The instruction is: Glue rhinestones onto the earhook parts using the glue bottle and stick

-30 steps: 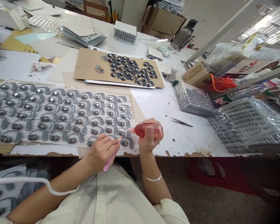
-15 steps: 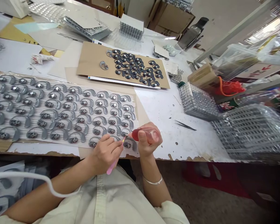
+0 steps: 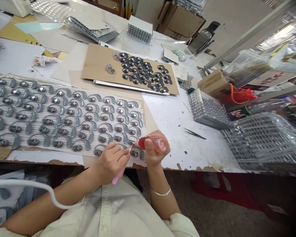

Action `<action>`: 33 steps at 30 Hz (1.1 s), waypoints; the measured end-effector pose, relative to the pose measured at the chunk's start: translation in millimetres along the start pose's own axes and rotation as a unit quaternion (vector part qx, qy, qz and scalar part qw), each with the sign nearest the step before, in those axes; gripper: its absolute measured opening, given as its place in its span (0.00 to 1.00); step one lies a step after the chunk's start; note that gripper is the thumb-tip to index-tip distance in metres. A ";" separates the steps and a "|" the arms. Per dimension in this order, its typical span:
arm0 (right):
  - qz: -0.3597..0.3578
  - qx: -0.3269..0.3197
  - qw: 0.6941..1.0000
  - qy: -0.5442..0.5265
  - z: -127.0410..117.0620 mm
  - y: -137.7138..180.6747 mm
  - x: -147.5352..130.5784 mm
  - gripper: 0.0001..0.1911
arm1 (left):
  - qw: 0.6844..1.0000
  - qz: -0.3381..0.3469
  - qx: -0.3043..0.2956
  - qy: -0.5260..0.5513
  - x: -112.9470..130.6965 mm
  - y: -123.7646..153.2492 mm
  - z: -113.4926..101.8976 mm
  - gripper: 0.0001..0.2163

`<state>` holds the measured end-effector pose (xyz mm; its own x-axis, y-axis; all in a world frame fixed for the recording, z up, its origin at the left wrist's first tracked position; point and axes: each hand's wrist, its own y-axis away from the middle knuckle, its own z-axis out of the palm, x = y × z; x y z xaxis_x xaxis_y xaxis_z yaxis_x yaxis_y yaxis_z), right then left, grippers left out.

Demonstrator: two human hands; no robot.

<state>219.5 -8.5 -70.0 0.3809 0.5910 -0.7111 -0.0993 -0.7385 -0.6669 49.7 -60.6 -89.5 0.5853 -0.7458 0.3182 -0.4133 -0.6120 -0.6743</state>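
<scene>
My left hand (image 3: 114, 162) is closed in a pinch around slim pink tweezers (image 3: 116, 177), whose yellowish front end points up at the parts on the sheet. Wrapped round a squeeze bottle (image 3: 154, 144) of red liquid is my right hand (image 3: 151, 154), thumb on top. The bottle lies tilted, its nozzle aimed left. Both tool tips meet at a grey ear-hook earphone part (image 3: 131, 141) near the sheet's right edge; exact contact is too small to make out. Rows of similar ear-hook parts (image 3: 80, 144) cover the ribbed white sheet (image 3: 71, 152), some hidden behind my left hand.
Beyond the sheet lies a brown cardboard (image 3: 96, 62) carrying dark ear-hook parts (image 3: 143, 72). Black tweezers (image 3: 194, 133) rest on the table at right. Stacked plastic trays (image 3: 263, 141) and a wire-like silver stack (image 3: 209, 108) stand along the right side. A white cable (image 3: 49, 191) crosses at lower left.
The view has shifted very slightly. Both hands keep the same hold at the same earphone part, with no other clear movement.
</scene>
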 end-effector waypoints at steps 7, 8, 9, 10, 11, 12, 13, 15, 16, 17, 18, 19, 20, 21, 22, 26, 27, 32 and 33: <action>-0.015 0.005 1.000 0.014 0.4 -1.4 -1.5 0.05 | 1.000 -0.001 0.001 0.006 0.3 -0.9 0.1 0.07; -0.013 0.009 1.000 0.015 0.2 -1.2 -1.4 0.05 | 1.000 -0.003 0.000 0.008 0.3 -0.7 0.3 0.07; -0.011 0.013 1.000 0.014 0.1 -0.8 -1.1 0.05 | 1.000 -0.005 -0.001 0.009 0.3 -0.5 0.4 0.07; -0.010 0.017 1.000 0.013 -0.1 -0.4 -0.8 0.05 | 1.000 -0.007 -0.002 0.010 0.2 -0.2 0.5 0.07; -0.009 0.019 1.000 0.012 -0.3 0.1 -0.3 0.05 | 1.000 -0.008 -0.002 0.011 0.0 0.1 0.6 0.07; -0.009 0.019 1.000 0.013 -0.5 0.6 0.2 0.06 | 1.000 -0.008 -0.003 0.012 -0.2 0.4 0.6 0.07; -0.008 0.016 1.000 0.013 -0.7 1.1 0.7 0.05 | 1.000 -0.007 -0.003 0.013 -0.4 0.7 0.6 0.07; -0.003 0.013 1.000 0.014 -0.9 1.7 1.3 0.05 | 1.000 -0.004 -0.003 0.014 -0.8 0.9 0.4 0.06; -0.002 0.012 1.000 0.016 -0.9 1.9 1.4 0.05 | 1.000 -0.004 -0.002 0.014 -0.8 0.8 0.3 0.06; -0.002 0.012 1.000 0.018 -0.9 1.9 1.2 0.05 | 1.000 -0.005 0.000 0.014 -0.8 0.6 0.1 0.06; -0.004 0.013 1.000 0.021 -0.8 1.9 0.9 0.05 | 1.000 -0.006 0.003 0.014 -0.6 0.1 -0.1 0.06; -0.008 0.015 1.000 0.024 -0.7 1.8 0.5 0.05 | 1.000 -0.006 0.004 0.013 -0.3 -0.4 -0.4 0.06; -0.012 0.017 0.999 0.026 -0.6 1.8 0.1 0.05 | 1.000 -0.007 0.005 0.013 0.0 -1.0 -0.6 0.06; -0.015 0.018 0.999 0.026 -0.6 1.8 -0.1 0.05 | 1.000 -0.008 0.005 0.012 0.4 -1.6 -0.9 0.06; -0.017 0.020 0.999 0.026 -0.5 1.9 -0.1 0.05 | 1.000 -0.008 0.004 0.012 0.6 -2.1 -1.3 0.06; -0.012 0.022 0.999 0.034 -0.8 2.2 0.4 0.05 | 1.000 -0.008 0.006 0.014 0.4 -2.2 -3.6 0.06; -0.011 0.023 0.999 0.039 -1.2 2.1 0.0 0.06 | 1.000 -0.008 0.005 0.018 0.4 -1.9 -4.4 0.06; -0.027 0.019 0.999 0.035 -3.1 0.2 -8.0 0.06 | 0.999 -0.006 -0.008 0.047 1.9 -1.7 -7.9 0.09; -0.034 0.022 0.999 0.035 -2.7 -0.4 -9.1 0.07 | 0.999 -0.001 -0.003 0.051 1.6 -2.4 -8.1 0.10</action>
<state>218.6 -14.4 -62.6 0.4512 0.6147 -0.6470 -0.1099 -0.6812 -0.7239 46.0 -62.5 -82.0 0.5121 -0.7668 0.3869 -0.4165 -0.6157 -0.6690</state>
